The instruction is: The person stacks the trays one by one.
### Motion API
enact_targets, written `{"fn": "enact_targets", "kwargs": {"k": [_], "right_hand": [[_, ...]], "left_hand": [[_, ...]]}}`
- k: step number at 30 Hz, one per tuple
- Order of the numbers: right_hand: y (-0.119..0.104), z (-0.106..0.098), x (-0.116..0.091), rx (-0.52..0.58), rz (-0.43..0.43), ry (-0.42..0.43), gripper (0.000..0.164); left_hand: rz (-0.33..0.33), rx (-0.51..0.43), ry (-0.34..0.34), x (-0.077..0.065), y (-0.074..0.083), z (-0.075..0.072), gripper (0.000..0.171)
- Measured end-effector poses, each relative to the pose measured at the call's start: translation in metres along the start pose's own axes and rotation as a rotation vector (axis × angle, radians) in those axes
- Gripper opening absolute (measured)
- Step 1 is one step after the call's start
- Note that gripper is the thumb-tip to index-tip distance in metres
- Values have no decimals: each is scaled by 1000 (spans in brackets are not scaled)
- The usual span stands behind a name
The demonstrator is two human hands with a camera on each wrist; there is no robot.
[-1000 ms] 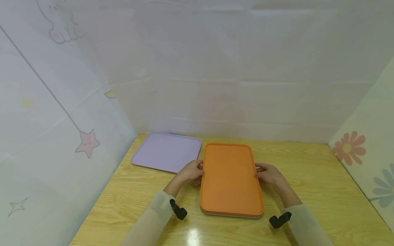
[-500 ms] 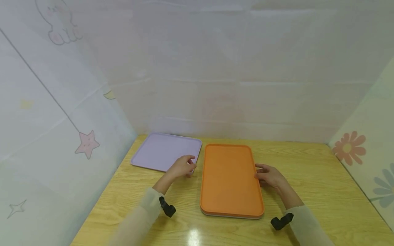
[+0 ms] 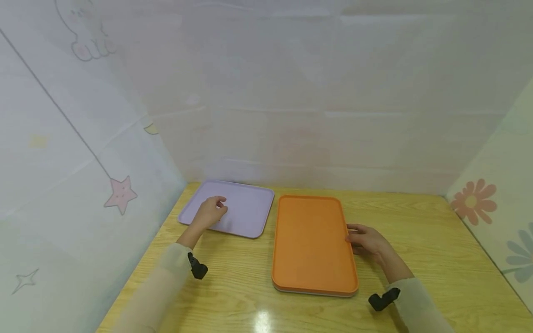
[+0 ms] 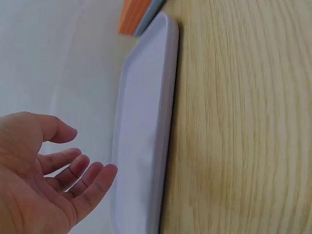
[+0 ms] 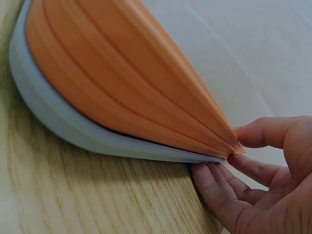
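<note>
A stack of orange trays (image 3: 313, 243) lies on the table, with a pale grey-blue tray (image 5: 73, 141) at the bottom. At the stack's right edge is my right hand (image 3: 368, 240). Its thumb and fingertips touch the rims, the lower fingers meeting the pale tray, as the right wrist view shows. My left hand (image 3: 209, 212) hovers over a lilac tray (image 3: 245, 208) left of the stack. Its fingers are loosely bent, with nothing held. In the left wrist view, the left hand (image 4: 44, 180) appears beside the lilac tray (image 4: 141, 122), palm visible.
The wooden table (image 3: 233, 282) extends in front of both trays and to the right. A pale sheet wall (image 3: 308, 92) rises behind the table's far edge. Printed sheets with a pink star (image 3: 120, 194) and a flower (image 3: 472, 201) stand at the sides.
My left hand has let go of the stack's left edge and moved left over the lilac tray. The right hand and the stack have stayed in place.
</note>
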State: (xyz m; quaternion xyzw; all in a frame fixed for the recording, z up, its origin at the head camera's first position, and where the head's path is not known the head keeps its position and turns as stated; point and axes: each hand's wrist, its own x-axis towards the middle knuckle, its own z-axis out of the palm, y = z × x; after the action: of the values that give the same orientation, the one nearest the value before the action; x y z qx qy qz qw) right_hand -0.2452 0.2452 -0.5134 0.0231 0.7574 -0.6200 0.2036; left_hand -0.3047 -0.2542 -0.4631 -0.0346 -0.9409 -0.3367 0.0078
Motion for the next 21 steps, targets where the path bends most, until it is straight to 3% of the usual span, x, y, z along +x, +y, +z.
{"fn": "enact_targets", "kwargs": {"k": [3, 12, 21], "right_hand": [[2, -2, 1, 13, 8, 5, 72], [4, -2, 0, 32, 13, 14, 71], [4, -1, -1, 33, 9, 24, 71]], "left_hand": [[-4, 57, 39, 7, -15, -7, 45], [-71, 86, 71, 20, -44, -23, 51], [-179, 160, 34, 27, -72, -35, 70]]}}
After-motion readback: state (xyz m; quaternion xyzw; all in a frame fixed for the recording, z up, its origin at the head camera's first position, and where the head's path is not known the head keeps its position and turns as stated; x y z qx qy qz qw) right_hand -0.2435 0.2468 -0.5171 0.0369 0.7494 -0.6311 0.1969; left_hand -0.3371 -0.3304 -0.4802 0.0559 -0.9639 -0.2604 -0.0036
